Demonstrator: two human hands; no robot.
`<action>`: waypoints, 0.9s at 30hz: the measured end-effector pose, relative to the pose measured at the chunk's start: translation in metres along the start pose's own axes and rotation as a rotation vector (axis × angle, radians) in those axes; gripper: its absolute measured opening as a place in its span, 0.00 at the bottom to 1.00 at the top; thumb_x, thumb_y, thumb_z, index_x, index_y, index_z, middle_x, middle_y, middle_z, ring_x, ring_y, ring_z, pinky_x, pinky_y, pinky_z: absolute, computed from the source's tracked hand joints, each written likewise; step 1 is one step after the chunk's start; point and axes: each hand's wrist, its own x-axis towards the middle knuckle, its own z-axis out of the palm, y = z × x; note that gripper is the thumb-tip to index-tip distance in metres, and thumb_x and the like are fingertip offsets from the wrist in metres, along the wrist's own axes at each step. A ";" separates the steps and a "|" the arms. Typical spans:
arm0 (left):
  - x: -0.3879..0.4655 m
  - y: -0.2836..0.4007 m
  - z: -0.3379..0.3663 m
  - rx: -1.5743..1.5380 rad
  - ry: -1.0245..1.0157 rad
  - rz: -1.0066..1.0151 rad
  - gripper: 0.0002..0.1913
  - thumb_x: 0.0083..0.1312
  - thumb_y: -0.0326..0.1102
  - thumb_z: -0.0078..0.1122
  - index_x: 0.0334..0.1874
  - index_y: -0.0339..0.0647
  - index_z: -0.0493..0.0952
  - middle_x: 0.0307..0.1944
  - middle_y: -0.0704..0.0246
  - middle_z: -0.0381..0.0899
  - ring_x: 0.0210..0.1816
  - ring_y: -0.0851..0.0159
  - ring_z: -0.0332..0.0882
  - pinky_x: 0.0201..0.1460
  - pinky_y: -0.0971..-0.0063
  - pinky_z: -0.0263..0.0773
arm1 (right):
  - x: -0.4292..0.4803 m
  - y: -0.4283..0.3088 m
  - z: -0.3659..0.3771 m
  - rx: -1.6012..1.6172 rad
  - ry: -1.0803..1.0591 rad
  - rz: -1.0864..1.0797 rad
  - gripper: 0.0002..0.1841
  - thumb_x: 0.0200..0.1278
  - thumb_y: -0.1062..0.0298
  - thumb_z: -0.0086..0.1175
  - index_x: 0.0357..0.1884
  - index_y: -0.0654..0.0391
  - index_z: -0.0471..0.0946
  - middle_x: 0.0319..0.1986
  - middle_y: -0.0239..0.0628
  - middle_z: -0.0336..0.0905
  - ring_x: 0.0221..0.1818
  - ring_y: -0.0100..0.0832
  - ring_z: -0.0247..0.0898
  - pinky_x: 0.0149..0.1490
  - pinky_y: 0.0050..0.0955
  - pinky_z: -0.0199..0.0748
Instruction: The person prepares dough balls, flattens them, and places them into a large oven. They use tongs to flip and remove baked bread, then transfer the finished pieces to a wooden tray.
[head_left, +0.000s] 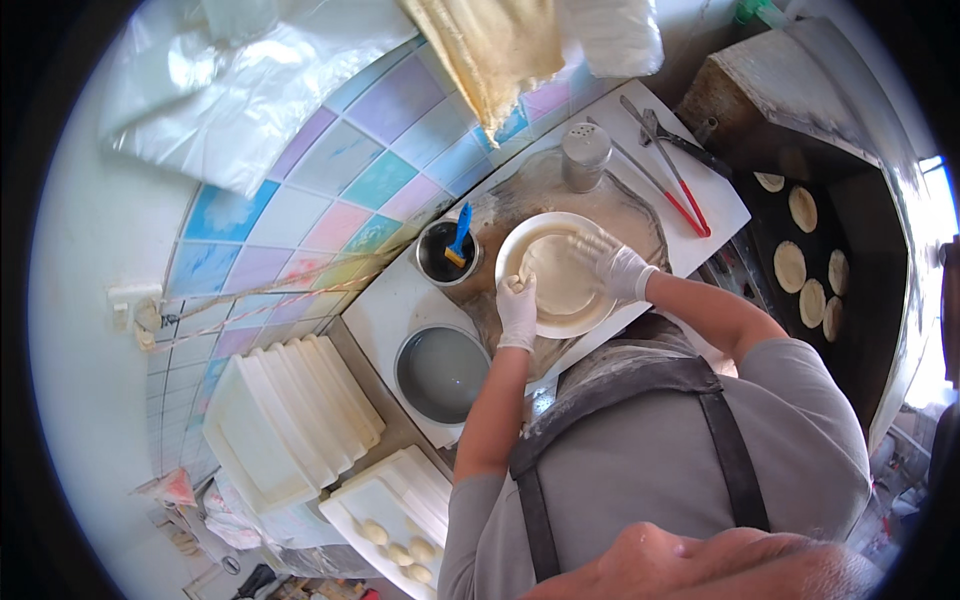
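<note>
A flat round of dough (561, 276) lies in a wide, shallow white dish (555, 331) at the counter's front edge. My left hand (517, 304), in a thin white glove, has its fingers curled at the dish's left side, pinching the edge of the dough. Gloved too, my right hand (616, 268) is spread flat over the dough's right part, holding nothing. To the left of the dish stands a metal pot (448, 251) of dark liquid with a blue-handled brush (459, 235) in it. Behind the dish is a shaker with a pierced lid (586, 156).
A pot of cloudy liquid (442, 375) stands front left. Red-handled tongs (679, 184) lie back right. On the far right, a dark griddle (780, 232) holds several dough rounds. Stacked white trays (289, 420) stand left; another tray (367, 502) bears dough balls.
</note>
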 end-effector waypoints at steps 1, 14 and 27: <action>0.003 0.002 -0.004 0.185 -0.044 0.035 0.18 0.56 0.43 0.59 0.39 0.34 0.73 0.31 0.60 0.77 0.34 0.56 0.76 0.41 0.63 0.70 | 0.001 0.004 -0.002 0.027 0.075 0.074 0.30 0.55 0.54 0.49 0.60 0.57 0.62 0.60 0.44 0.59 0.63 0.43 0.54 0.66 0.38 0.51; -0.099 0.086 0.088 -0.020 -0.244 0.325 0.16 0.66 0.33 0.46 0.53 0.33 0.67 0.52 0.58 0.70 0.53 0.57 0.68 0.57 0.66 0.63 | -0.122 0.021 -0.047 1.265 0.227 0.590 0.18 0.58 0.60 0.53 0.45 0.62 0.72 0.38 0.46 0.76 0.42 0.39 0.72 0.49 0.33 0.67; -0.171 0.119 0.588 -0.164 -1.456 -0.333 0.18 0.67 0.29 0.43 0.59 0.38 0.62 0.57 0.64 0.66 0.57 0.61 0.66 0.61 0.66 0.62 | -0.471 0.211 -0.006 0.939 1.065 1.529 0.26 0.52 0.70 0.52 0.56 0.61 0.65 0.49 0.40 0.71 0.53 0.29 0.65 0.56 0.25 0.64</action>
